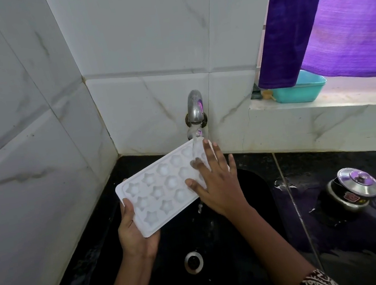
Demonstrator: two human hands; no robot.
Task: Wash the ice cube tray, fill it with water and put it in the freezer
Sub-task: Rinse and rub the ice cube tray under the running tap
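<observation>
A white-tiled wall corner frames the left of a kitchen sink where a person washes an ice cube tray. The left hand grips the tray's near short end, thumb over the rim and fingers curled beneath, holding it above the black sink and its steel drain. The tray tilts up toward the wall-mounted tap, whose stream lands on the tray's far end. There the right hand lies flat on the moulds, fingers spread wide and holding nothing, apparently rubbing the star and round cups under the running water. Further right, a teal tub sits on the window ledge under a purple curtain, and a lidded steel pot stands on the wet dark counter, well apart from the sink.

The washing step looks to be in hand; filling and freezing are not yet done. The next move likely calls for levelling the tray under the stream so the cups hold water, and a steady two-handed carry to avoid spilling.
</observation>
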